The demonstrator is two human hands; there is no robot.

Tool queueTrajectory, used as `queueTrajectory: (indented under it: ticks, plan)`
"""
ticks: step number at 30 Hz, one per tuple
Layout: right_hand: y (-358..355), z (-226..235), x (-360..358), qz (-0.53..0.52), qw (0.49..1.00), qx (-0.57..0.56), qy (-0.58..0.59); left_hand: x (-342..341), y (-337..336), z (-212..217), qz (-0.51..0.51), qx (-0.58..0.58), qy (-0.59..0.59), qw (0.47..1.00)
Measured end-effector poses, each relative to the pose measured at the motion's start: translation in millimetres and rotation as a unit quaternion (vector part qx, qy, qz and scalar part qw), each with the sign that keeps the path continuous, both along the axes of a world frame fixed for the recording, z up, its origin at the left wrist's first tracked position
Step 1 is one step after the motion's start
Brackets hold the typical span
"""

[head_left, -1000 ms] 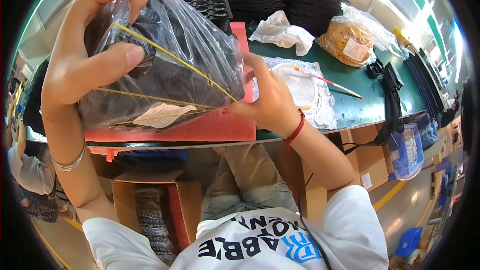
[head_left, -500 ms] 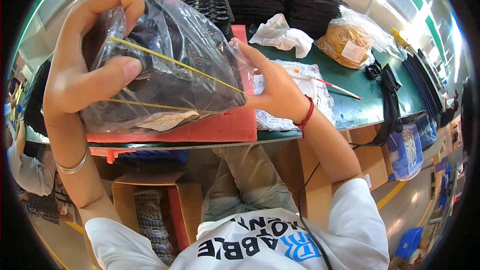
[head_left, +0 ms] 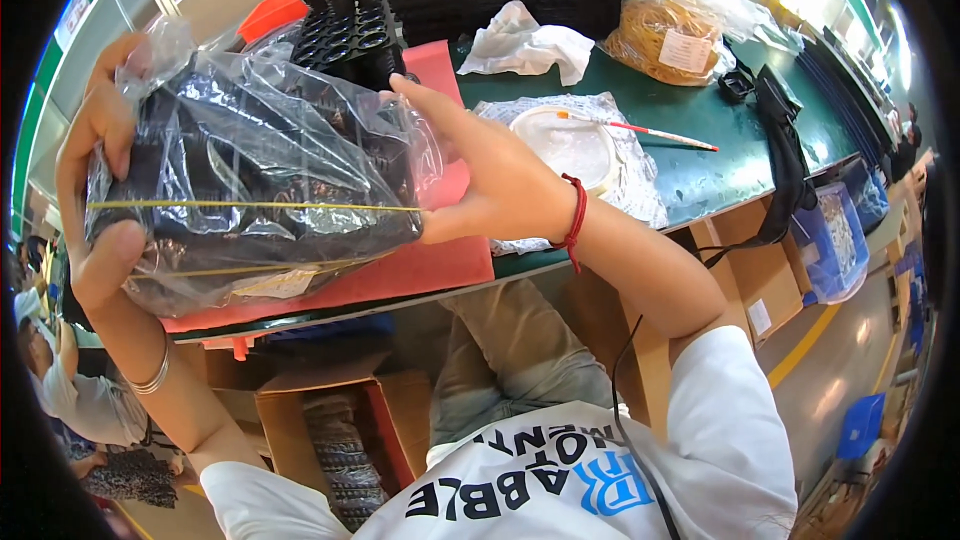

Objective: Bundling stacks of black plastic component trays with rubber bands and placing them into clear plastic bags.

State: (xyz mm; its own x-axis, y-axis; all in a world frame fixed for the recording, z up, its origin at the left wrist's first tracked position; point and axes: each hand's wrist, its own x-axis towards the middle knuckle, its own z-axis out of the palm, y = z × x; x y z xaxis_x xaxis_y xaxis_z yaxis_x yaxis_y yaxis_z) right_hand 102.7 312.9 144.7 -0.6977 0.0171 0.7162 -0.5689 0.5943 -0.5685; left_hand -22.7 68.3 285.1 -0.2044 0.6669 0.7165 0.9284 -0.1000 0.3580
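Note:
Between my two hands is a clear plastic bag (head_left: 270, 155) packed with black parts, two yellow rubber bands stretched across it. My left hand (head_left: 100, 170) grips the bag's left end, thumb in front and fingers behind the top. Around its right end closes my right hand (head_left: 490, 175), with the thumb low and the fingers on the upper edge. A pale paper slip (head_left: 275, 285) shows through the plastic near the bottom. Beneath the bag lies a red mat (head_left: 440, 270) at the table's near edge.
Behind the bag stands a black tray of cylindrical parts (head_left: 345, 35) beside an orange bin (head_left: 290, 2). Stacked black trays (head_left: 450, 0), crumpled white paper (head_left: 525, 45), a bag of rubber bands (head_left: 660, 35) and a brush (head_left: 660, 133) on a white lid occupy the green table. Below is an open carton (head_left: 290, 430).
The bag has been turned from a tilt to nearly level and moved left and slightly down in view. Both hands keep hold. The white lid under the brush shows more fully.

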Motion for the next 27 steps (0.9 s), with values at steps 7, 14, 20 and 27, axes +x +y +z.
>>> queueTrajectory:
  ticks: [7, 14, 20, 27]
  plan:
    - [-0.8, 6.4, -1.3, 0.020, 1.000, -0.007, 0.005, 1.3, -3.7, -0.7, -0.001, 0.008, -0.019, 1.000]
    - [3.4, 8.7, 0.6, 0.001, 1.000, -0.019, -0.020, 0.6, 3.5, -1.7, -0.042, -0.021, -0.022, 0.999]
    - [11.9, 9.6, 2.0, 0.012, 0.999, -0.028, -0.045, 1.2, 4.2, 5.0, -0.035, -0.052, 0.012, 0.998]
    - [25.8, 11.5, 7.4, 0.085, 0.971, -0.157, -0.159, 9.8, 21.0, 1.4, -0.076, -0.042, 0.022, 0.996]
